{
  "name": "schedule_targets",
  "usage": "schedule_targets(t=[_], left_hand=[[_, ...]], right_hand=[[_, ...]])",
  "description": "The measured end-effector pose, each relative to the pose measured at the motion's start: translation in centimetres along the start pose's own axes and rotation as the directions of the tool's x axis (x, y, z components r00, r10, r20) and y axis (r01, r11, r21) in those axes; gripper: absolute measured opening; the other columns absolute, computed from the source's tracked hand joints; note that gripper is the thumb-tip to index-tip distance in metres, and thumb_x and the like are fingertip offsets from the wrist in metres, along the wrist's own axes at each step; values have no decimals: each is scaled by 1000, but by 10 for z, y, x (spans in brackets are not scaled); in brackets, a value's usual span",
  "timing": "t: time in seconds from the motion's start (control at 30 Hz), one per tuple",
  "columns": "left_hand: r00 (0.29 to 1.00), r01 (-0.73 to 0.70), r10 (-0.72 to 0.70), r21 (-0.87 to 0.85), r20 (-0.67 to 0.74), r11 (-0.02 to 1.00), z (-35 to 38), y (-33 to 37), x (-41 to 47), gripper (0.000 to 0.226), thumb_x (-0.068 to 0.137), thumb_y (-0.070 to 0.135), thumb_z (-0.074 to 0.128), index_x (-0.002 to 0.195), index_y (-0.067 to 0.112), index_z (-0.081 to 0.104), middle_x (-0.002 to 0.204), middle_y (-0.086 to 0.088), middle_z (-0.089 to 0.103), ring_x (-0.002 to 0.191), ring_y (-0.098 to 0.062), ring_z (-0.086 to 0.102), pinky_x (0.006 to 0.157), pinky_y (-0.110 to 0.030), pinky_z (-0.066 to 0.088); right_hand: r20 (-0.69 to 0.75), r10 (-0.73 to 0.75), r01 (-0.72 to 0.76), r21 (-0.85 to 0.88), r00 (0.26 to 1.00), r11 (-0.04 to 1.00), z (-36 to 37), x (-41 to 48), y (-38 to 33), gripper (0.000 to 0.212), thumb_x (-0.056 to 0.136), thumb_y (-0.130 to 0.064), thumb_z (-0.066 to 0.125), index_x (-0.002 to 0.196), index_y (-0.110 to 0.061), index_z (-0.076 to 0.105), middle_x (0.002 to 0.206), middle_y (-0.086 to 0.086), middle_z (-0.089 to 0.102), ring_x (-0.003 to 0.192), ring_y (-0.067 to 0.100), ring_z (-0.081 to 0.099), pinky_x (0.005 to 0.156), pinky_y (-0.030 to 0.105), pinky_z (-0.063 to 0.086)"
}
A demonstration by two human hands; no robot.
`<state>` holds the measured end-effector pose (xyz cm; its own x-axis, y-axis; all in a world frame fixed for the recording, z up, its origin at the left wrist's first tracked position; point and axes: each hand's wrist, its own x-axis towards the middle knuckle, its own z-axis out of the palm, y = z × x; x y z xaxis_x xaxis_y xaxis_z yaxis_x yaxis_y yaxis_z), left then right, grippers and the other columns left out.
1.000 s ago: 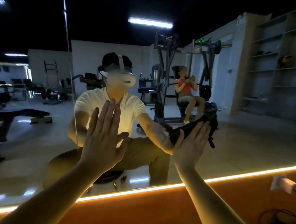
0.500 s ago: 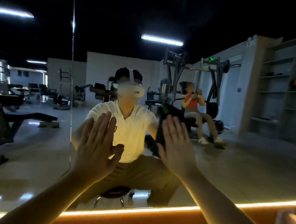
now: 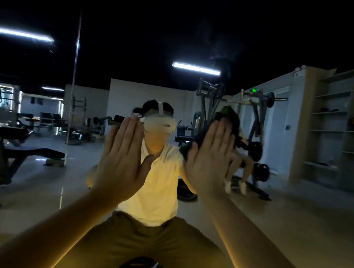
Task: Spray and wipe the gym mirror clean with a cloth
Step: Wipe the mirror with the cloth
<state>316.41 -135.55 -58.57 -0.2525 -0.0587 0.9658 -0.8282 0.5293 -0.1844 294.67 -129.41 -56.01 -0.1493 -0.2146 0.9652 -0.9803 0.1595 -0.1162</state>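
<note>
mirror (image 3: 291,211) seam (image 3: 73,99) stood left of left hand (image 3: 121,161), open glass rightward | both grips flat, fingers straight; right hand (image 3: 209,160) pressed cloth (image 3: 231,120) | both hands higher than before

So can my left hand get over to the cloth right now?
Probably yes: the left hand is flat and holds nothing, and the cloth sits under the right hand close beside it, only mirror between.
</note>
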Motion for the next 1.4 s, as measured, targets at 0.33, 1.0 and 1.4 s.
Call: schedule_targets(t=[0.33, 1.0, 1.4], left_hand=[[996, 58, -55, 34, -63, 998, 1, -7, 39, 82, 103, 46, 42, 162, -5, 18, 172, -24, 12, 161, -35, 10, 128, -60, 15], [998, -31, 19, 203, 63, 979, -21, -16, 44, 85, 105, 58, 28, 161, -6, 23, 168, -29, 21, 158, -40, 19, 127, -59, 19], [998, 10, 0, 160, -66, 987, -5, -11, 149, 89, 106, 63, 23, 165, -1, 7, 174, -21, 2, 162, -31, 0, 131, -52, 5]], right_hand=[[75, -558, 563, -116, 826, 818, -5, 46, 29, 73, 106, -46, 31, 164, -7, 11, 172, 14, 3, 160, 27, -1, 130, 47, 3], [73, -635, 639, -90, 769, 764, -14, 87, -52, 70, 107, -45, 26, 164, -6, 11, 172, 15, 5, 160, 28, 1, 130, 48, 4], [-89, 204, -206, -17, 975, 978, -47, 168, 107, 75, 104, -47, 12, 163, -1, 9, 171, 19, 8, 159, 34, 8, 129, 50, 9]])
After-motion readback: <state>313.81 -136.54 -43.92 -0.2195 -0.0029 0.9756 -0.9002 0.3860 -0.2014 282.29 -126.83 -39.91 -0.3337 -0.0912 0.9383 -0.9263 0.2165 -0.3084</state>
